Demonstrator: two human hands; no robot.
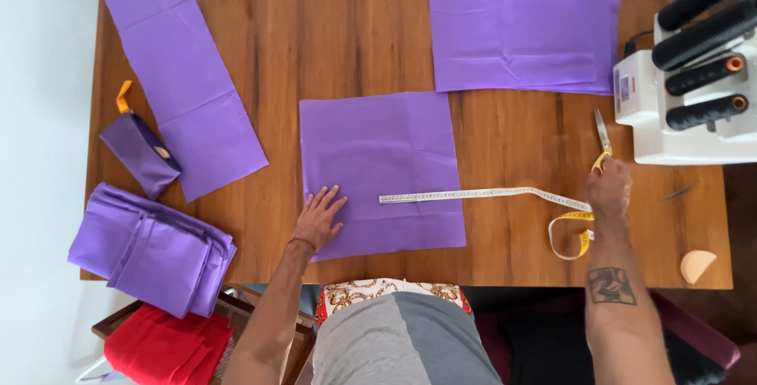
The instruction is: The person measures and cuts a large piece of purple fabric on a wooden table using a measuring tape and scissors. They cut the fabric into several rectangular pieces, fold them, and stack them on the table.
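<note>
My left hand [319, 219] lies flat, palm down, fingers spread and pointing away from me, thumb out to the right. A thin band sits at that wrist. The left forearm runs up from the lower edge at a slant, elbow low and bent. My right hand [608, 188] is reached forward and further out to the right, back of the hand up, fingers curled under and closed at the far end. The right forearm is nearly straight, tattoo showing on its upper face.
</note>
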